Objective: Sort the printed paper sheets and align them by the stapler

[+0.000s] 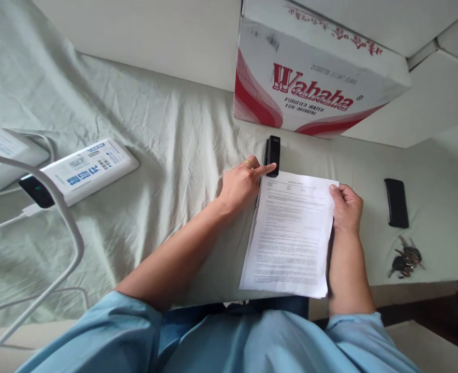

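A black stapler (274,149) rests on the cloth at the top left corner of a stack of printed paper sheets (291,235). My left hand (239,182), a ring on one finger, has its index finger stretched across the stapler's near end. Its other fingers are curled, and part of the hand is hidden beside the paper edge. The top right corner of the sheets is pinched by my right hand (345,208), thumb on top and fingers beneath. The sheets lie nearly flat, with uneven edges along the bottom.
A Wahaha water carton (318,88) stands behind the stapler. To the right lie a black phone-like object (397,203) and a bunch of keys (406,257). White power banks (92,166) and looping cables (75,233) are at the left, on a wrinkled pale green cloth (166,155).
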